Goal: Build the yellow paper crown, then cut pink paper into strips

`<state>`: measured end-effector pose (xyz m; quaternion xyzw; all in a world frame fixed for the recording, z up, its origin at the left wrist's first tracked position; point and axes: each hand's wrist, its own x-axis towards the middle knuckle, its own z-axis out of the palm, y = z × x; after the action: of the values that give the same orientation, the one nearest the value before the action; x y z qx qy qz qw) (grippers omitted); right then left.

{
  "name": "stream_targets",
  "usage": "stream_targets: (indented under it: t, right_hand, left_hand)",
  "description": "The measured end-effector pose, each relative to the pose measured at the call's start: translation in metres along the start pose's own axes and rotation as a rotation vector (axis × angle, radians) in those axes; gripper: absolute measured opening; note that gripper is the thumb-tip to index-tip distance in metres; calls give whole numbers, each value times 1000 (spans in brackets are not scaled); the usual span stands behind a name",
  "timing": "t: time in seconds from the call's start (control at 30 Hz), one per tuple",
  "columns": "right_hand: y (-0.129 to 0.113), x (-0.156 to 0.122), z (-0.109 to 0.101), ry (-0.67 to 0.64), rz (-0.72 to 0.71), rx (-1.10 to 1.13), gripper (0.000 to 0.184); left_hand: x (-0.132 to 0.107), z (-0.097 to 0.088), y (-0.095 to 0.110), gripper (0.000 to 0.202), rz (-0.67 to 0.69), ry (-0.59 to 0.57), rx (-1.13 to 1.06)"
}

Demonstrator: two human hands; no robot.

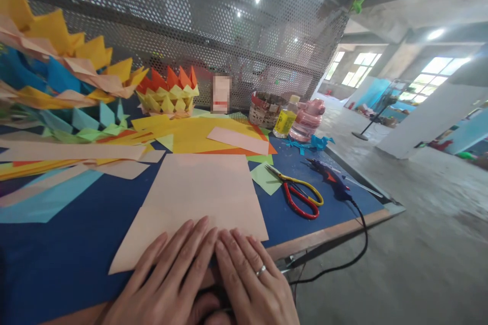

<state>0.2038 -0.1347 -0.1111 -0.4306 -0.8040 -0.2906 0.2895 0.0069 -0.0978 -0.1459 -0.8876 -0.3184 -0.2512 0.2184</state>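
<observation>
A large pale peach sheet of paper (202, 188) lies on the blue tabletop in front of me. My left hand (171, 274) rests palm down on its near edge, fingers stretched out. Beside it, my right hand (251, 279), with a ring on one finger, also lies flat on the near edge. The fingertips of both hands almost meet at the middle, and neither hand grips anything. Whatever lies under the palms is hidden. To the right of the sheet are scissors (303, 202) with one red and one yellow handle, touching a small green paper piece (267, 179).
Folded-paper crowns (168, 94) stand at the back left, with paper strips (76, 152) before them. Yellow sheets (190, 132) lie behind. At right are a glue gun (331, 177) with a trailing cord, a yellow-labelled bottle (285, 118) and a woven basket (266, 110).
</observation>
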Motion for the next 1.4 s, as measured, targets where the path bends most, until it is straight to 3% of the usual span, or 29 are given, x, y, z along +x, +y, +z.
stream_targets:
  t: [0.17,0.53,0.7,0.8,1.03,1.17,1.4]
  right_hand:
    - [13,-9,-16,-184,-113,-120,64]
    - [28,-22,-29,-133,-14,-61,34]
    - [36,-26,-34,-7,291,188,39]
    - [39,-23,-34,-67,380,232,42]
    - [41,-7,-26,-193,197,161,49]
    - [39,0,-20,-272,20,36,56]
    - [31,15,0,-229,-174,38,75]
  left_hand:
    - [4,-2,1,71,-21,12,13]
    - [6,-5,1,69,-32,9,-8]
    - [7,-7,-4,74,7,1,2]
    - [8,-8,-5,74,10,9,-5]
    - [7,-5,-7,75,39,10,-28]
    - [9,-9,-7,70,31,3,-20]
    - [21,-26,-3,46,-31,-61,6]
